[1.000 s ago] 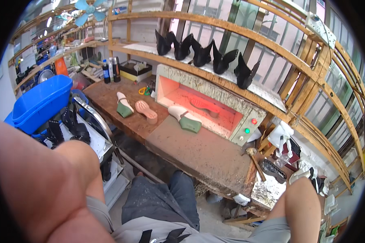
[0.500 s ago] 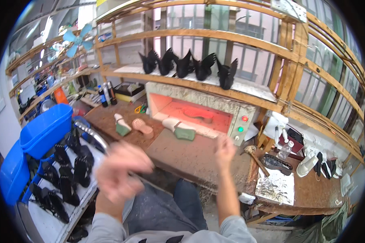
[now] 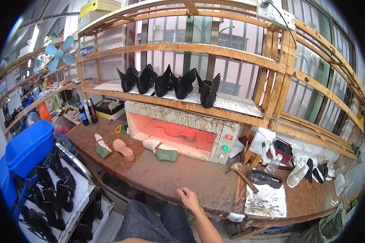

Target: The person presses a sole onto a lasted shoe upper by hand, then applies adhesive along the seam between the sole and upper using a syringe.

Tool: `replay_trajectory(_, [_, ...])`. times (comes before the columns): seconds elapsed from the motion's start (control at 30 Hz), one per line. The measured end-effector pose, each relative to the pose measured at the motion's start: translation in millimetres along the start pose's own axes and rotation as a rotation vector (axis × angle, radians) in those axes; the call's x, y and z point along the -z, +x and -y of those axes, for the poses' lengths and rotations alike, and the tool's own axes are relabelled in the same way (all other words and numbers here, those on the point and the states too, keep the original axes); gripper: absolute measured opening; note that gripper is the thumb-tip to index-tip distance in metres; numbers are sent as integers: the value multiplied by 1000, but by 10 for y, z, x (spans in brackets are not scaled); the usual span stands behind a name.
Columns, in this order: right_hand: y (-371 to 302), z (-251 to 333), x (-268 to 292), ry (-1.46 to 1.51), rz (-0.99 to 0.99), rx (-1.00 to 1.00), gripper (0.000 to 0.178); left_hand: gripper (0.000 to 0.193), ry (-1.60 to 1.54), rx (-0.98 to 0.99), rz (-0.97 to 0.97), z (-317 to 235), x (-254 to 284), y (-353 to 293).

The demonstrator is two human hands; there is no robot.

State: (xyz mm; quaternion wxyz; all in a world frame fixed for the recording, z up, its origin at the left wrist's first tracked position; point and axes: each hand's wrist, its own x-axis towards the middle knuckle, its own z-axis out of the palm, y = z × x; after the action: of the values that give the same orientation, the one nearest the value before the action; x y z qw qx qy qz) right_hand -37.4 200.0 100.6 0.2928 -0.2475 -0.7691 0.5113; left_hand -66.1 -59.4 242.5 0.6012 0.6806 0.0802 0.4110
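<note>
My right hand [image 3: 187, 198] hovers at the front edge of the brown workbench [image 3: 166, 180], fingers curled together. Nothing shows in it. Out of the picture is my left hand. Farther in on the bench lie a cream shoe form with a green heel [image 3: 160, 150], a pinkish shoe sole [image 3: 123, 150] and a second cream-and-green shoe form [image 3: 102, 146]. Behind them a box-shaped heater [image 3: 178, 112] glows red, with another sole [image 3: 180, 134] inside.
Several black shoe uppers [image 3: 164, 84] stand on the shelf above. To the left are a rack of black uppers [image 3: 64, 193] and a blue tub [image 3: 30, 146]. At right lie a hammer [image 3: 244, 177], a dark sole [image 3: 265, 178], a stained white sheet [image 3: 266, 203] and a clear bottle [image 3: 274, 163].
My left hand has gone out of the picture. My right hand has come lower, toward the bench's front edge. The view has shifted, showing more of the upper shelves.
</note>
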Motion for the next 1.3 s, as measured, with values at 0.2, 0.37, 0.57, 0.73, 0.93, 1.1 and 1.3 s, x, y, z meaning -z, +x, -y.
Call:
replay_trajectory(0.2, [66,-130,-63,-255,-81,-59,30,56,-44,7,12,13,291,101])
replay_trajectory(0.37, [96,-10,-64,-356,-63,-23,31,55,-140,-175,158,60,597,218])
replay_trajectory(0.57, [59,2,-114,-390,-44,-58,30,57,-107,-99,16,666,745,-126])
replay_trajectory(0.73, [79,11,-120,-446,-71,-23,26,52,-131,44,-177,862,776,-92])
replay_trajectory(0.93, [129,-4,-134,-526,-80,45,20,55,-55,-75,-157,471,880,76])
replay_trajectory(1.1, [169,-49,-177,-380,-143,86,16,50,-263,70,-317,684,827,-281])
replay_trajectory(1.3, [105,-75,-263,-370,-220,-36,15,26,26,317,-814,1160,1157,-806])
